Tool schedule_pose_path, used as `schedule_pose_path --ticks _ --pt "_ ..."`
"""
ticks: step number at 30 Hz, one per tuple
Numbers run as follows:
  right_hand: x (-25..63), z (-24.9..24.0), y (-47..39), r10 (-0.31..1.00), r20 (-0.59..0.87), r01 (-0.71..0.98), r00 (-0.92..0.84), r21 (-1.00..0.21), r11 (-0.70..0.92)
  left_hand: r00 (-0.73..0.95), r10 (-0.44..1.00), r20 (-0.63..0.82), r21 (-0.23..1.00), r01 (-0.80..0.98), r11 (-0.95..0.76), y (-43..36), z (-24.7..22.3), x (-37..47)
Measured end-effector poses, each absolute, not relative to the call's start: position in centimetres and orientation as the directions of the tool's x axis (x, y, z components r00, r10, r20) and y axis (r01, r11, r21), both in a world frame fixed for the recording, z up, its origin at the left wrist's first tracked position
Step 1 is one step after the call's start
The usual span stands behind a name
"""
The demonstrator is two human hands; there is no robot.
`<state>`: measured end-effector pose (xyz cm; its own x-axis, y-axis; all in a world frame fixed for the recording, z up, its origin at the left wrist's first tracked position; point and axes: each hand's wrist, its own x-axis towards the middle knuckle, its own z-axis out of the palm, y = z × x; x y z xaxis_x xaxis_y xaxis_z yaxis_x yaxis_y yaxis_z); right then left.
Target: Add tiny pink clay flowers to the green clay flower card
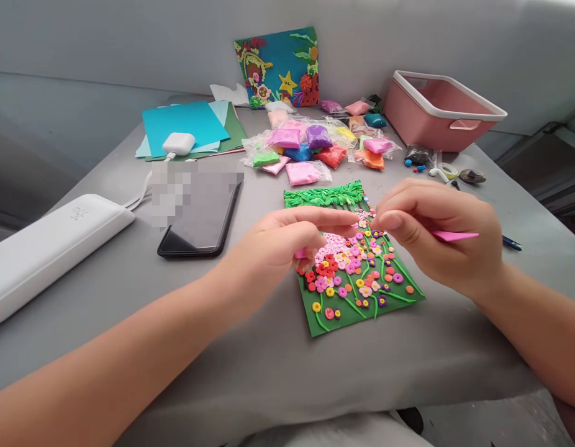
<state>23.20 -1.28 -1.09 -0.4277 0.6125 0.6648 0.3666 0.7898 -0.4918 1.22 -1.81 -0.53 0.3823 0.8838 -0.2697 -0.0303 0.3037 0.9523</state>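
My left hand (292, 239) hovers over the dark green card (315, 320), index finger stretched out and the other fingers curled around a bit of pink clay (300, 253), mostly hidden. My right hand (441, 230) is closed, thumb and forefinger pinched close to the left fingertip. A pink clay modelling tool (456, 236) lies in its grip, the flat pointed end sticking out toward the wrist. Between the fingertips I cannot make out anything clearly. The card bears small clay flowers (366, 287) with green stems and a leafy green clay band (325, 194) along its top.
Bagged coloured clay (310, 143) is heaped behind the card. A pink basket (436, 115) stands at the back right, a clay sea picture (282, 68) against the wall. On the left are a phone (203, 214), a white power bank (54, 248), an earbud case (179, 144) and paper sheets (185, 124).
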Motion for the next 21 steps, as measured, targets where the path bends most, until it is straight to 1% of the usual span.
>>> schedule_pose_path --ticks 3,5,11,18,21 --pt "23.14 -1.12 -1.36 0.652 0.645 0.379 -0.399 -0.531 0.758 0.400 0.878 -0.265 0.956 -0.010 0.293 -1.83 -0.67 1.19" --pt "23.10 -1.06 -1.38 0.657 0.640 0.383 -0.399 -0.534 0.753 0.408 0.875 -0.262 0.957 -0.010 0.291 -1.89 -0.80 1.16" --pt "23.23 -0.54 -1.35 0.645 0.580 0.357 -0.498 -0.540 0.762 0.431 0.858 -0.281 0.952 0.012 0.306 -2.12 -1.04 1.04" --pt "23.14 -0.73 -1.51 0.617 0.588 0.396 -0.524 -0.473 0.787 0.462 0.859 -0.220 0.963 -0.036 0.266 -1.94 -1.24 0.98" --pt "23.18 -0.89 -1.44 0.607 0.588 0.401 -0.535 -0.456 0.795 0.476 0.852 -0.220 0.963 -0.035 0.268 -1.95 -1.29 0.91"
